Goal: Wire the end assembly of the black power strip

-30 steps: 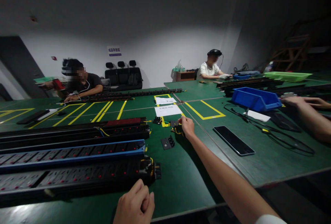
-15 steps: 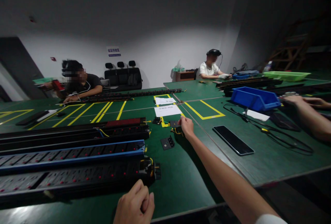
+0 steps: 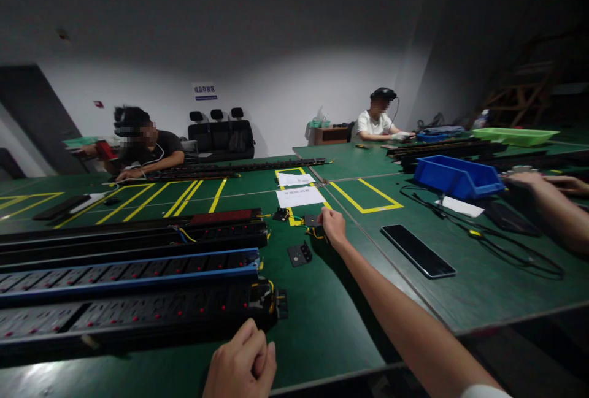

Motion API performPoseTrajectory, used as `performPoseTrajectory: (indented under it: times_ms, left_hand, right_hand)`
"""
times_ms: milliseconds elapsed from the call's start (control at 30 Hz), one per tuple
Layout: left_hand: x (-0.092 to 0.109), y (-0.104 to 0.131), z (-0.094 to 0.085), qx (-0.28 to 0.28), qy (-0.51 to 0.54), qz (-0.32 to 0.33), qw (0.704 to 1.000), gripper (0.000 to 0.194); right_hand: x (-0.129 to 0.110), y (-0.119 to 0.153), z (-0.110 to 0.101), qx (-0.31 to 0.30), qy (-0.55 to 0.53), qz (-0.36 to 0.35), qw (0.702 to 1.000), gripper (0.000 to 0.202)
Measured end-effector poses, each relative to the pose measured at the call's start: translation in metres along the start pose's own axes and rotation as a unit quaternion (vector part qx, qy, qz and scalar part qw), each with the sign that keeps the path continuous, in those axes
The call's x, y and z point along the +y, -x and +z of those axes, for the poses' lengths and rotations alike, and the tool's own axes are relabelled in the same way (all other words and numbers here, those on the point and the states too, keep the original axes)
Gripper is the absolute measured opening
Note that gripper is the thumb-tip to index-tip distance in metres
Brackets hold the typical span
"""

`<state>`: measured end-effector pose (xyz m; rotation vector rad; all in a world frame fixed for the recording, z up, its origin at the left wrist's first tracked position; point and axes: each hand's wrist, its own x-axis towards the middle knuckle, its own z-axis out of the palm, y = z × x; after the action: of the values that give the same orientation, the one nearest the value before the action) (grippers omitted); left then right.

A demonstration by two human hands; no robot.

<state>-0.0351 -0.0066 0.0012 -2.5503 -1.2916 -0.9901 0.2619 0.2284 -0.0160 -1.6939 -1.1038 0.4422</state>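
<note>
My right hand (image 3: 334, 226) reaches out over the green table, its fingers closed at the edge of a small black end plate (image 3: 313, 220) with yellow-green wires attached. Nearer to me lies a second black bracket (image 3: 300, 254), flat and with small holes. Close to the front edge, my left hand (image 3: 242, 361) is curled into a loose fist; whatever may be inside it is hidden. Just beyond that fist ends a long black power strip (image 3: 184, 309) with red dots, its wired end piece (image 3: 280, 304) sticking out. A blue-edged strip (image 3: 193, 263) lies behind it.
A phone (image 3: 418, 251), a black cable (image 3: 510, 251) and a blue bin (image 3: 458, 176) are on the right. A co-worker's arm (image 3: 552, 202) enters beside the bin. Paper sheets (image 3: 300, 196) lie ahead. Two other people sit across the tables.
The view has shifted very slightly, moving the scene a little to the right. Both my hands keep their places and grips.
</note>
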Motion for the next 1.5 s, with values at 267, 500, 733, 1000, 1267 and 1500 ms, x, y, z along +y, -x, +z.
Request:
performPoseTrajectory:
  times_ms: [267,500,733,1000,1267,1500]
  left_hand:
    - [0.001,0.0,-0.001,-0.002,0.002,0.002,1.0,0.035]
    - [0.002,-0.001,-0.001,-0.001,0.005,-0.005,1.0,0.034]
    - [0.001,0.002,0.0,-0.007,0.01,-0.018,1.0,0.034]
    - [0.001,0.001,0.0,0.004,0.011,-0.006,1.0,0.034]
    - [0.002,0.0,-0.002,-0.006,0.005,-0.014,1.0,0.034]
    - [0.001,0.001,0.0,-0.003,0.014,-0.009,1.0,0.035]
  right_hand:
    - [-0.006,0.004,-0.003,-0.014,0.038,-0.018,0.999,0.053]
    - [-0.027,0.017,-0.015,-0.036,0.208,-0.046,0.976,0.052]
    - [-0.024,0.015,-0.023,-0.109,0.345,-0.039,0.931,0.041]
    - [-0.024,0.008,-0.038,-0.191,0.337,-0.05,0.921,0.039]
    - [-0.017,0.0,-0.045,-0.288,0.248,-0.017,0.925,0.042]
    - [-0.012,-0.003,-0.045,-0.368,0.095,0.013,0.925,0.018]
